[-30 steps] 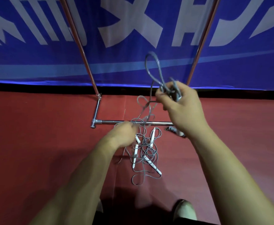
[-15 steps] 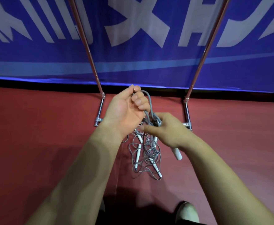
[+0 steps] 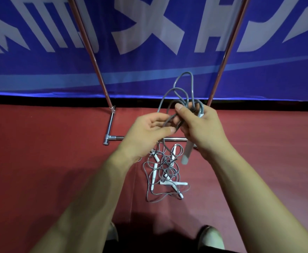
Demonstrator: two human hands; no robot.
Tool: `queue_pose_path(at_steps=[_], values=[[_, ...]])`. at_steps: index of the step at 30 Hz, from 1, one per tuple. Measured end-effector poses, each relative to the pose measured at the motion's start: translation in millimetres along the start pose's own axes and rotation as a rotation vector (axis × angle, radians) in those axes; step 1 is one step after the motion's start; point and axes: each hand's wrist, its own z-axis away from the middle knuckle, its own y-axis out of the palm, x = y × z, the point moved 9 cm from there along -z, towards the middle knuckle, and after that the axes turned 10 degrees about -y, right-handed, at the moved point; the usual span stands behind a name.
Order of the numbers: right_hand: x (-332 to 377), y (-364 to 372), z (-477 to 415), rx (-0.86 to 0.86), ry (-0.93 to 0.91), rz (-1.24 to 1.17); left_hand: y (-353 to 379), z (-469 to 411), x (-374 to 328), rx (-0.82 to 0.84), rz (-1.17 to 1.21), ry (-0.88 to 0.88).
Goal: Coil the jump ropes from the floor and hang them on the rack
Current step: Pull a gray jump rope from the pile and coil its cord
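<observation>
At right hand [image 3: 202,128], grey rope [image 3: 185,102] in loose loops; pale handle [image 3: 187,152] below

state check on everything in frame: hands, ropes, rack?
right hand: grips the coiled loops and one handle of the held jump rope
left hand: pinches a strand of that rope
held jump rope: partly coiled, tail running down toward the floor
floor jump ropes: tangled pile, uncoiled
rack: upright, no rope on the parts in view
</observation>
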Motion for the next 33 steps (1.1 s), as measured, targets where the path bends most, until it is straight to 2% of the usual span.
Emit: queue_pose_path(at_steps=[3,6,9,12,13,14,19,23,28,33], values=[[2,-9,-3,-0.044,-0.021,0.018,-9,2,-10,-0.105,-0.009,0.09],[5,-15,-5,-0.1,-0.038,-0.031,-8,1,-8,-0.13,-0.025,0.051],[9,-35,-9,-0.267,-0.063,-0.137,-1,-2,18,-0.012,-0.243,-0.145],[11,-65,-12,-0.434,-0.08,-0.208,-6,3,77,0.139,-0.747,-0.458],[10,-72,-12,-0.457,-0.074,-0.202,-13,5,89,0.138,-0.861,-0.518],[7,-75,-12,-0.454,-0.063,-0.176,-17,5,94,0.111,-0.875,-0.544],[-19,-68,-11,-0.274,0.029,0.155,-25,-4,61,-0.134,-0.296,-0.478],[-33,-54,-10,-0.107,0.069,0.371,-24,-4,33,-0.209,0.02,-0.35],[-40,-10,3,0.226,0.137,0.323,-24,-1,14,-0.224,0.371,-0.268],[-28,14,12,0.384,0.1,0.261,-28,1,7,-0.246,0.584,-0.233]])
